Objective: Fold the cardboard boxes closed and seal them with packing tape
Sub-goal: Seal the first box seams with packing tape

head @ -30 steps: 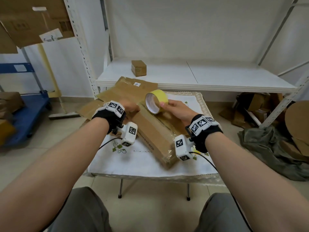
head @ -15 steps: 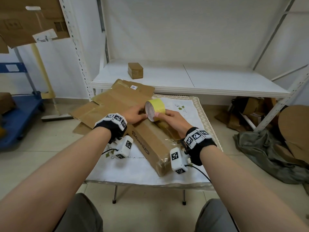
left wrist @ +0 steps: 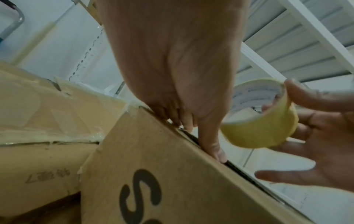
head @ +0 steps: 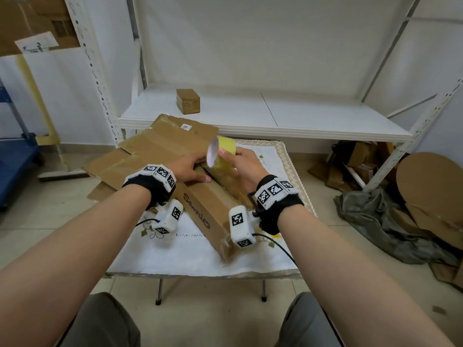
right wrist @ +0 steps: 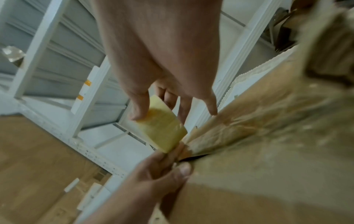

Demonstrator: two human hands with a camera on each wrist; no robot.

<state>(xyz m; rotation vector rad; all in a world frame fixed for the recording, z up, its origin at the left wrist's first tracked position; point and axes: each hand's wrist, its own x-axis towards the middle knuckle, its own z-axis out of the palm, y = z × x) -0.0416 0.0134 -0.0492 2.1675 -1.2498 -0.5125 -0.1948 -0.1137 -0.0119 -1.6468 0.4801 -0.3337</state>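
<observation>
A long brown cardboard box (head: 208, 211) with dark lettering lies slantwise on the small table. My left hand (head: 190, 167) lies on its top near the far end, fingers (left wrist: 212, 145) stretched and pressing along the flap seam. Just right of it, my right hand (head: 241, 165) grips a yellow tape roll (head: 223, 152), held on edge above the box's far end. In the right wrist view the roll (right wrist: 161, 130) sits between thumb and fingers, its lower edge meeting my left hand's fingertips (right wrist: 170, 153) at the box (right wrist: 258, 174). Blur hides any pulled-out strip.
Flattened cardboard (head: 155, 151) lies behind the box at the left. The table (head: 190, 256) wears a white cloth. A small brown box (head: 188, 100) stands on the white shelf (head: 313, 121) behind. Cloth and cardboard scraps (head: 380, 221) litter the floor at right, and a blue cart (head: 15, 161) stands at left.
My left hand moved right from the flat cardboard to the box top beside the roll. The right hand carried the roll slightly farther along the box and turned it more edge-on.
</observation>
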